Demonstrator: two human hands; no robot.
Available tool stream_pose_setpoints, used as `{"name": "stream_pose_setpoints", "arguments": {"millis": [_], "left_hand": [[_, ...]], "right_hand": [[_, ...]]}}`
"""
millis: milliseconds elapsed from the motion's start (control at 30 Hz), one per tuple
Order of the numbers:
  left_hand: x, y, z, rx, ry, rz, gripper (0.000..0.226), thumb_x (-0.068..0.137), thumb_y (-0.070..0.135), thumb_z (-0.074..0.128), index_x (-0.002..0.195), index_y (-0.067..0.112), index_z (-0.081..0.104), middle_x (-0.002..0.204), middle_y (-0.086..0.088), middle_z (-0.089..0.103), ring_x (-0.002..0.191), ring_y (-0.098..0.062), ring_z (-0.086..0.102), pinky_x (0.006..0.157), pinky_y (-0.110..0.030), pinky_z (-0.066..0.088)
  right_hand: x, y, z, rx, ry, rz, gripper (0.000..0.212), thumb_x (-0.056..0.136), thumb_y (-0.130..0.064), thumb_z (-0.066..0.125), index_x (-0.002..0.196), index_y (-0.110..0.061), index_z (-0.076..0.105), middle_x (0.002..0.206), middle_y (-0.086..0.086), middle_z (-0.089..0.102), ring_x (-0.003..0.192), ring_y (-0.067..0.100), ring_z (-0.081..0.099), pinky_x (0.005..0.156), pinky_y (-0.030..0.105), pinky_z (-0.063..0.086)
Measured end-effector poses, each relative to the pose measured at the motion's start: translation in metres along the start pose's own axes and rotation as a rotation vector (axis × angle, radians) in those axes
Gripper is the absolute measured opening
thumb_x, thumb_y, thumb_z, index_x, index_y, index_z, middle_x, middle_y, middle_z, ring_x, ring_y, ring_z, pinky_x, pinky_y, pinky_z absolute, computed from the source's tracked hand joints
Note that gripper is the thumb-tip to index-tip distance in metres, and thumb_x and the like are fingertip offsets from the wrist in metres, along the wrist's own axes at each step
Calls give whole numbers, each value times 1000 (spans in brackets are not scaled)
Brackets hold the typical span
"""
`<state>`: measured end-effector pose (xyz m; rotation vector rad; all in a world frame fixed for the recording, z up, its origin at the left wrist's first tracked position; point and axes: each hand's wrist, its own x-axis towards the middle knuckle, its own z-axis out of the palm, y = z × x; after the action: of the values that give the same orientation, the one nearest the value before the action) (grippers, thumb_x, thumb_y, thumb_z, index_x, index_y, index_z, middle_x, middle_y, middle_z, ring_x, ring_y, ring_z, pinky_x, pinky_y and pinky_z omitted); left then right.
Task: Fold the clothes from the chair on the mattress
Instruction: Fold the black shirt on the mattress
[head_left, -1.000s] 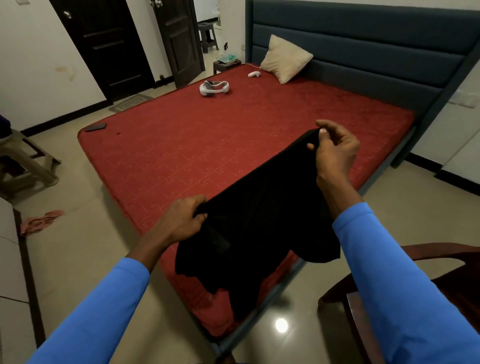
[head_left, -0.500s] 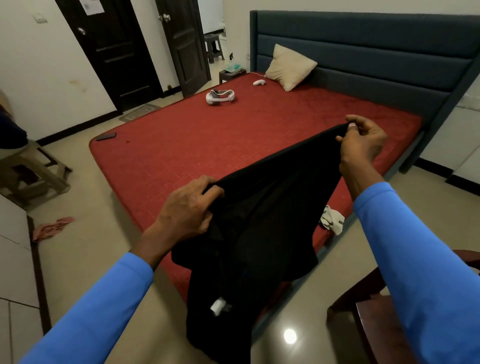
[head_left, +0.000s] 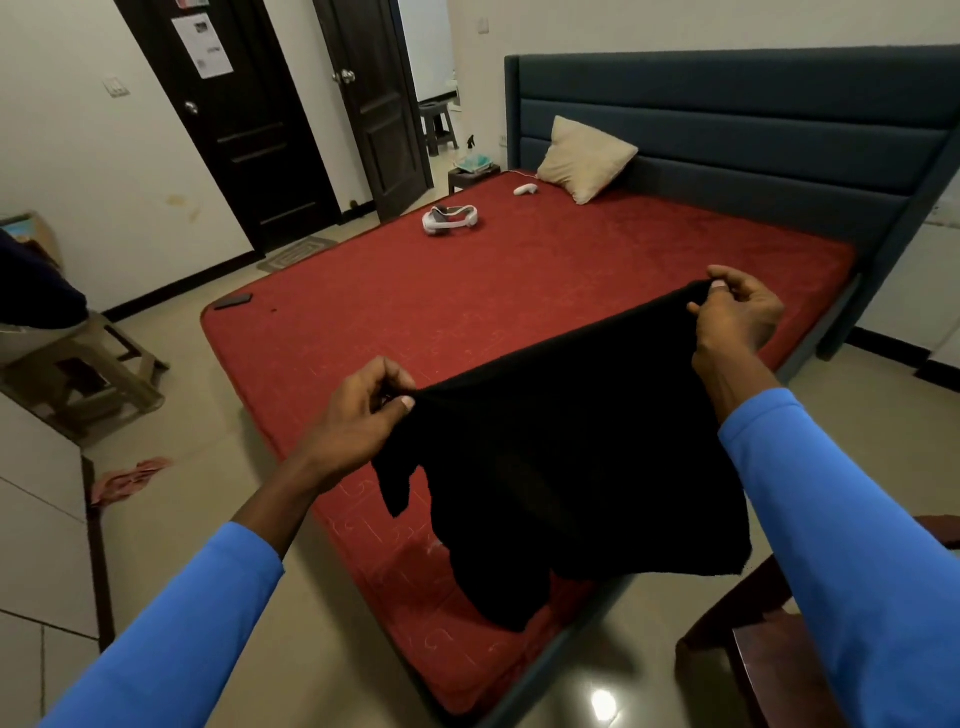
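Possibly black shorts (head_left: 566, 467), folds indistinct.

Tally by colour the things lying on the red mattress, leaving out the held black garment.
White: 2, the white strap headset and the small white controller.
Beige: 1, the square beige pillow.
Black: 1, the flat black phone-like slab.
Total: 4.

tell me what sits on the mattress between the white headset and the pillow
A small white device lies on the red mattress, between the headset and the pillow. The head view shows it.
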<state>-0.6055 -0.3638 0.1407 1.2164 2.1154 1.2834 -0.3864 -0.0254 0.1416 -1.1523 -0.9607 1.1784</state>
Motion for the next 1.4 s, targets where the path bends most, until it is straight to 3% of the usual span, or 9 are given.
{"name": "stream_pose_setpoints", "arguments": {"millis": [133,300,433,600,800,900,1067,1200,1400], "left_hand": [[-6,5,4,-16,-234,-104,36,98,16,70,131,29,61,90,-4,57,79,-16,58,74,-33,47],[-6,15,4,449,-310,-48,16,89,40,80,92,25,77,83,2,76,76,-17,73,71,-46,59],[-17,29,14,-42,-118,-7,20,94,28,72,89,10,76,78,-3,73,70,-19,70,59,-30,53],[-20,23,44,-348,-95,-141,22,106,21,55,103,1,61,91,-9,63,83,-21,61,70,-29,50],[-29,34,55,85,-139,-24,18,95,35,72,92,18,74,85,5,76,77,-11,72,66,-28,58],[-31,35,53,176,-242,-85,14,90,32,79,91,18,78,85,-1,78,78,-13,75,71,-34,58],[-34,33,54,158,-340,-126,11,87,18,83,92,13,75,86,-6,76,79,-16,72,74,-33,55],[-43,12,62,75,-528,-280,13,96,16,72,89,11,62,74,6,64,71,-9,62,64,-25,48],[-58,-34,65,-265,-275,-425,12,105,18,59,107,8,63,96,-4,71,89,-15,68,71,-26,53]], "right_hand": [[6,0,-11,35,4,37,26,99,-3,55,102,-15,79,81,-8,68,47,-4,61,59,17,53],[10,-2,-25,47,-3,52,29,97,-2,55,96,-20,78,83,-6,69,51,1,61,59,17,52],[14,2,-37,103,26,91,31,96,-1,52,96,-17,78,85,0,71,59,6,63,62,22,56],[17,0,-47,182,13,142,28,88,3,56,99,-6,80,81,5,71,62,11,65,65,24,57],[16,8,-74,-69,-128,-147,16,92,-5,68,103,-13,77,92,-3,73,72,-8,64,81,18,56],[19,20,-92,-194,-109,-200,18,90,-15,71,105,-19,80,95,-6,76,82,2,69,88,25,58],[17,31,-108,-356,-18,-112,15,92,-26,72,105,-24,80,90,-8,71,77,6,67,82,23,55],[13,51,-101,-175,1,54,13,100,-11,63,107,-9,73,94,7,69,51,9,70,49,23,54],[-7,90,-65,-5,-40,187,5,109,-10,42,113,-12,43,104,4,49,45,13,68,46,24,56]]}}
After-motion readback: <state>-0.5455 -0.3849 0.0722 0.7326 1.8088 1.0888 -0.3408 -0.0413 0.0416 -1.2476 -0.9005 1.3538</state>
